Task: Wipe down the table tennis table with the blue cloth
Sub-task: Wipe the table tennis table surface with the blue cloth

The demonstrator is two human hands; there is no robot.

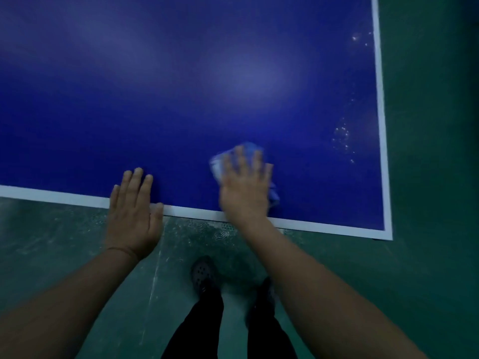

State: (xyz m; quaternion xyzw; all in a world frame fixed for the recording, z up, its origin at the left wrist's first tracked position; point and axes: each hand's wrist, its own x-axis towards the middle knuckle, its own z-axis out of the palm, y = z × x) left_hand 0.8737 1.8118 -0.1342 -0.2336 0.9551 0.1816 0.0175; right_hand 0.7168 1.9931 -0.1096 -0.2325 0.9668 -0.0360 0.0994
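Bracing your left hand [132, 206] flat on the table [181, 86] near edge, fingers straight, holding nothing; to its right your right hand [245, 187] presses the cloth [220, 161] flat, fingers spread, blurred; droplets [342, 141] sit further right by the white side line [381, 112]

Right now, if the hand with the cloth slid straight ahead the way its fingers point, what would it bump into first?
Probably nothing. The right hand presses the blue cloth flat, fingers pointing up the table. That stretch looks bare to the picture's edge; the water drops lie off to the right.
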